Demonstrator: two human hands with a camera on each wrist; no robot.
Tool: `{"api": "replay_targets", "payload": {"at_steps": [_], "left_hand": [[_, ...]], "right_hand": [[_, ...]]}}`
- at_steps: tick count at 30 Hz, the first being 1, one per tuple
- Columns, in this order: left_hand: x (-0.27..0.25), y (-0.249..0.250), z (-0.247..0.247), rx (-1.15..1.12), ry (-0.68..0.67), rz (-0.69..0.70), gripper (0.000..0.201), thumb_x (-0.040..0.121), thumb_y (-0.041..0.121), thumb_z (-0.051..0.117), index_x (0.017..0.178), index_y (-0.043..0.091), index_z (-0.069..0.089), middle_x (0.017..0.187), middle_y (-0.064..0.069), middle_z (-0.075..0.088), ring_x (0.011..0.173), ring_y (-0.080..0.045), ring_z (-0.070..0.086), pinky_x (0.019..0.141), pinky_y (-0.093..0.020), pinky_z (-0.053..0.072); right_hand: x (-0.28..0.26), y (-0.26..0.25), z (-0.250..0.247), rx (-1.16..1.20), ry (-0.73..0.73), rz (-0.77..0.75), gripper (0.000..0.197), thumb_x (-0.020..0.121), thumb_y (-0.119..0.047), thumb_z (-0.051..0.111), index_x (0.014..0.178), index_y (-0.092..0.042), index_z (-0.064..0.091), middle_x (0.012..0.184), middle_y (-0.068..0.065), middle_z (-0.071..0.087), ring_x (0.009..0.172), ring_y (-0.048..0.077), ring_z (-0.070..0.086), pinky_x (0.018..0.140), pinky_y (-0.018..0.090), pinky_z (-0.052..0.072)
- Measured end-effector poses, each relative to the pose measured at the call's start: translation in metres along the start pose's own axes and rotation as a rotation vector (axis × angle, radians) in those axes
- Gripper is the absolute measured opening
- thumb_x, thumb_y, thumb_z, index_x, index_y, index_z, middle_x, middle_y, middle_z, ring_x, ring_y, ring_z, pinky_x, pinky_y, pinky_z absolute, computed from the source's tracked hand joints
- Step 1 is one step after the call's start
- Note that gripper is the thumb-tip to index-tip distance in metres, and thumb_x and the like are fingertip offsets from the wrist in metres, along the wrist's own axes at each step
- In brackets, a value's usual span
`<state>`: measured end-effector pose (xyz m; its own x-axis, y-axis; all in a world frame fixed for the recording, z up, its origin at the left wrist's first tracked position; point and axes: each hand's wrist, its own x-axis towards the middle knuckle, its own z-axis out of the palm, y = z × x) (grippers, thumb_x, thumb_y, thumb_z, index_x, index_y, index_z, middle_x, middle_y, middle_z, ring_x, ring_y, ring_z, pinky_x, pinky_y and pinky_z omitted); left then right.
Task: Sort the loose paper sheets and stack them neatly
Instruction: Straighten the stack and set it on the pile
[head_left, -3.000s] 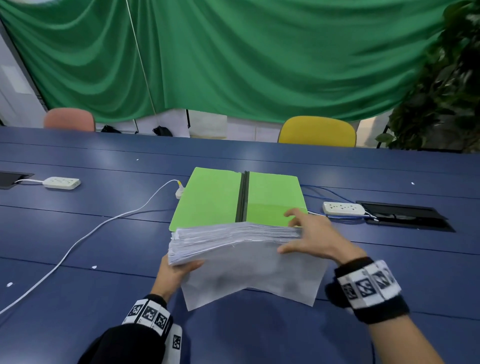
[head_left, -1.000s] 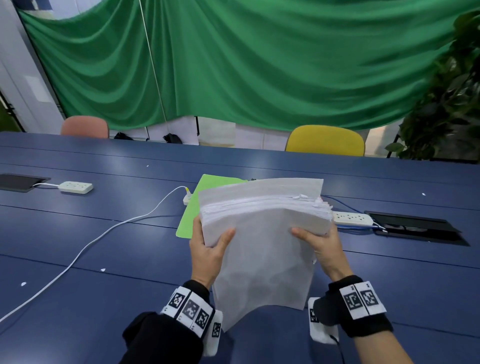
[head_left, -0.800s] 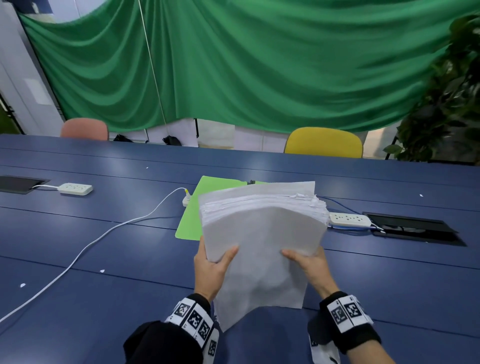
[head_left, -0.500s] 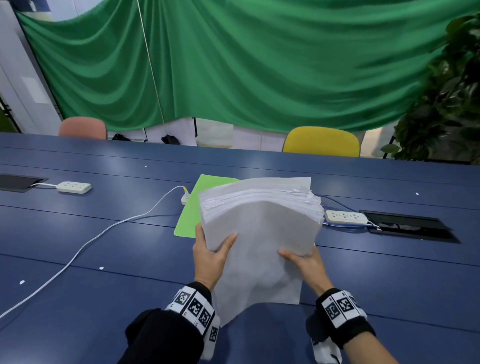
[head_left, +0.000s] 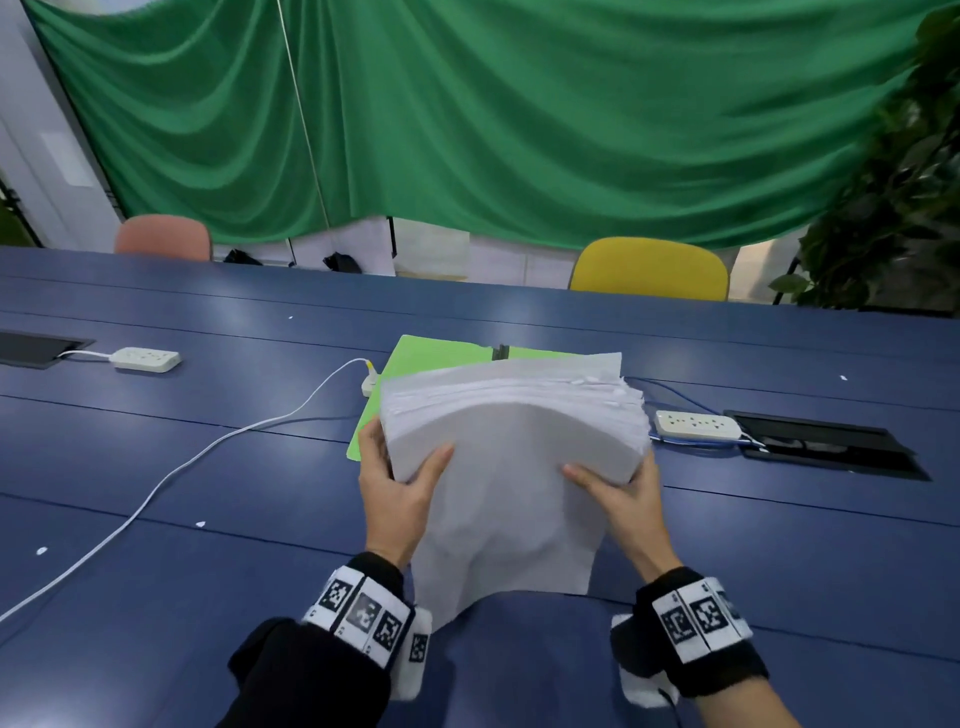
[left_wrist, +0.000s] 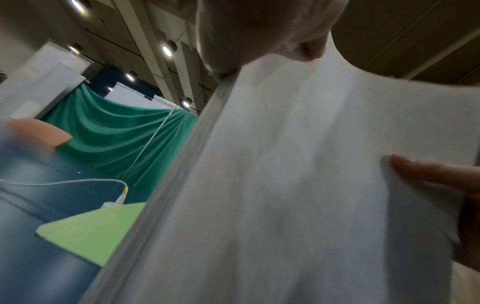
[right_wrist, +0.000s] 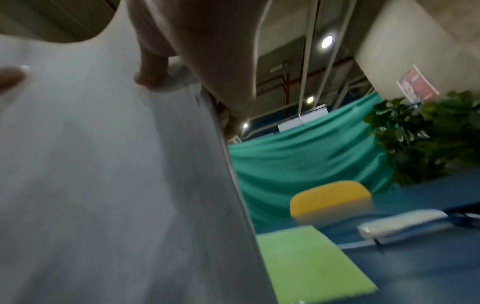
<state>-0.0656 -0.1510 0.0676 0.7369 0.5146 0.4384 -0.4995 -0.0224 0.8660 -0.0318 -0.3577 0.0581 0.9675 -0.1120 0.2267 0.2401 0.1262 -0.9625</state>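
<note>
A thick stack of white paper sheets (head_left: 511, 431) stands upright on its lower edge on the blue table (head_left: 208, 467), bowed toward me. My left hand (head_left: 400, 478) grips its left side, thumb across the front sheet. My right hand (head_left: 621, 486) grips the right side, thumb on the front. The front sheet hangs lower than the rest, down to the table. In the left wrist view the paper stack (left_wrist: 298, 185) fills the frame; in the right wrist view the paper stack (right_wrist: 103, 164) does the same. An open green folder (head_left: 431, 358) lies flat behind the stack, mostly hidden.
A white cable (head_left: 218, 441) runs from the folder's left corner to the near left edge. Power strips lie at far left (head_left: 146, 358) and right (head_left: 696, 425), beside a black cable hatch (head_left: 826, 447). A yellow chair (head_left: 649, 270), pink chair (head_left: 163, 236) and plant (head_left: 893, 182) stand beyond the table.
The stack went from lying flat on the folder to being held upright. Over the last second both hands lowered it toward the table and the right hand slid down its side.
</note>
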Motion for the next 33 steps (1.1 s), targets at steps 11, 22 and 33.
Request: {"api": "replay_targets", "payload": {"at_steps": [11, 22, 33], "left_hand": [[0.037, 0.031, 0.001, 0.321, -0.145, 0.274, 0.024, 0.076, 0.039, 0.061, 0.090, 0.019, 0.063, 0.096, 0.010, 0.061, 0.095, 0.008, 0.055, 0.088, -0.011, 0.040], [0.036, 0.032, -0.006, 0.129, -0.188, 0.135, 0.055, 0.069, 0.035, 0.066, 0.119, 0.021, 0.047, 0.105, 0.002, 0.060, 0.100, 0.002, 0.055, 0.086, -0.006, 0.039], [-0.023, -0.047, -0.008, 0.196, 0.026, -0.281, 0.039, 0.072, 0.009, 0.078, 0.106, 0.016, 0.062, 0.094, 0.010, 0.069, 0.082, 0.001, 0.066, 0.071, -0.007, 0.050]], "right_hand": [[0.033, -0.082, 0.006, -0.745, -0.171, -0.339, 0.072, 0.062, -0.032, 0.084, 0.127, -0.021, 0.054, 0.107, -0.005, 0.047, 0.098, 0.003, 0.044, 0.090, 0.012, 0.033], [0.034, -0.082, -0.011, -0.372, -0.356, -0.054, 0.098, 0.051, -0.036, 0.085, 0.135, -0.040, 0.034, 0.125, -0.006, 0.053, 0.115, 0.008, 0.052, 0.096, 0.019, 0.041], [0.001, 0.041, -0.002, -0.110, -0.110, 0.239, 0.029, 0.068, 0.002, 0.077, 0.086, -0.016, 0.064, 0.078, -0.010, 0.069, 0.064, -0.002, 0.065, 0.059, 0.009, 0.050]]}}
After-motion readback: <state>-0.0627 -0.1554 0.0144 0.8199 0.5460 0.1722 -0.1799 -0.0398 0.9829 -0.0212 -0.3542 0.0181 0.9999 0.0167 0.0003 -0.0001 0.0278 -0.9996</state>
